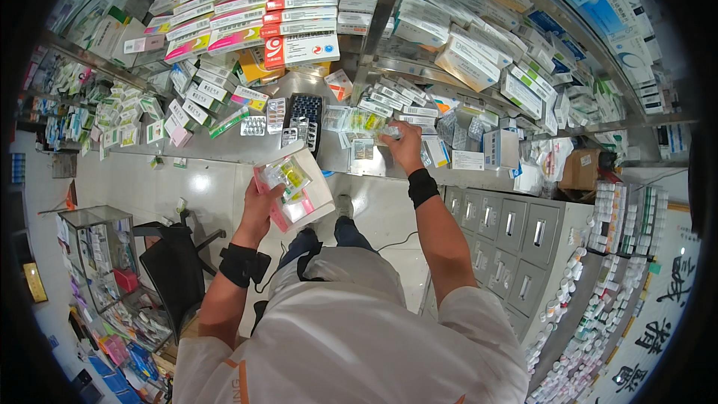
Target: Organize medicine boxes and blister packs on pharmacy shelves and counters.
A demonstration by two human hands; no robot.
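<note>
My left hand point(255, 214) holds an open pink-and-white cardboard box point(320, 188) over the floor in front of the shelf edge. Clear packets with yellow-green parts point(293, 174) lie in the box, and my thumb rests near them. Above the metal shelf, my right hand point(405, 148) pinches a small clear plastic packet point(391, 132); its contents are too small to make out. More clear packets with yellow-green parts point(364, 120) lie just left of those fingers. A flat blister pack point(363, 149) rests by the shelf's front edge.
Stacked medicine boxes point(303, 47) fill the shelving behind. A dark tray point(304, 115) carries blister packs, with loose blister packs point(253, 125) beside it. Grey metal drawers point(513, 224) stand at right. A black office chair point(171, 269) is at left, and a thin cable point(399, 242) crosses the floor.
</note>
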